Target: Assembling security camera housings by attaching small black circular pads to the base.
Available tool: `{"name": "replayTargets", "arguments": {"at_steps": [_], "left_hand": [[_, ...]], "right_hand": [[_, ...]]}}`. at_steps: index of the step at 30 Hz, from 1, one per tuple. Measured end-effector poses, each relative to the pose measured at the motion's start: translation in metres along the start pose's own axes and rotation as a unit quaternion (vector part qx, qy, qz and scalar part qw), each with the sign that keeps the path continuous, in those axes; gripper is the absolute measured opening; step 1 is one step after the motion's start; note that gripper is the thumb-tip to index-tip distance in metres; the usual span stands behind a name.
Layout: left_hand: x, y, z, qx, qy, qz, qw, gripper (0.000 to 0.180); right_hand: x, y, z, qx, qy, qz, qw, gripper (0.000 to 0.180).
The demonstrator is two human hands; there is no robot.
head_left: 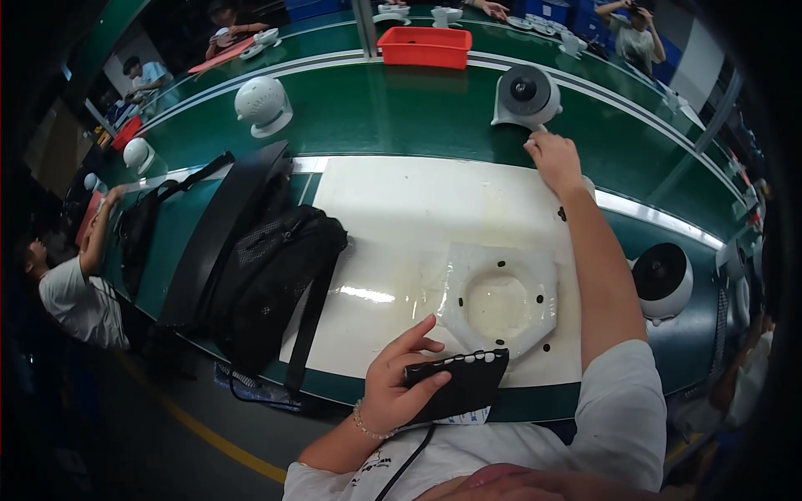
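Observation:
My left hand [399, 380], near the front edge of the workbench, grips a black sheet [459, 386] with a row of pale round spots along its top edge. Stretched out to the far side, my right hand [555, 160] has its fingers curled together at the base of a white rounded device [528, 93] with a dark round front. Whether the fingers grip the base or something small is hidden. Between my arms lies a whitish, plastic-wrapped block [451, 288] with a round hollow and several small black pads around it.
A black bag [276, 259] lies on the left of the white mat [376, 200]. More white devices stand on the green surface, one [263, 106] at the far left, another [662, 280] right of my arm. A red bin [424, 48] sits at the back. Other people work around.

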State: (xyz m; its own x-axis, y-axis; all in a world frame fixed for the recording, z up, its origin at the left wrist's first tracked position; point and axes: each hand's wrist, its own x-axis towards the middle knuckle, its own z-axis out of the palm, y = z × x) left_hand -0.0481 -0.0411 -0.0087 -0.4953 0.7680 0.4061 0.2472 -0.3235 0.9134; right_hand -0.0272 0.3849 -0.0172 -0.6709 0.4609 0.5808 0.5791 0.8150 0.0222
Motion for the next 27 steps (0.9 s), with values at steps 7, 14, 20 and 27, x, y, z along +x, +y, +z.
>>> {"name": "replayTargets", "arguments": {"at_steps": [7, 14, 20, 27], "left_hand": [[0.002, -0.001, 0.005, -0.008, -0.015, 0.007, 1.0, 0.02], [-0.003, -0.003, 0.003, 0.016, -0.015, 0.039, 0.999, 0.024], [-0.001, -0.004, 0.006, 0.037, -0.034, 0.044, 0.998, 0.023], [-0.004, 0.001, 0.006, 0.039, -0.012, 0.027, 0.999, 0.018]], "right_hand": [[-0.042, -0.005, -0.025, 0.024, -0.059, 0.075, 0.995, 0.045], [-0.149, -0.05, -0.19, 0.305, -0.228, 0.059, 0.923, 0.026], [-0.228, -0.014, -0.233, 0.13, -0.277, 0.265, 0.915, 0.031], [-0.27, 0.011, -0.202, -0.023, -0.11, 0.14, 0.984, 0.041]]}}
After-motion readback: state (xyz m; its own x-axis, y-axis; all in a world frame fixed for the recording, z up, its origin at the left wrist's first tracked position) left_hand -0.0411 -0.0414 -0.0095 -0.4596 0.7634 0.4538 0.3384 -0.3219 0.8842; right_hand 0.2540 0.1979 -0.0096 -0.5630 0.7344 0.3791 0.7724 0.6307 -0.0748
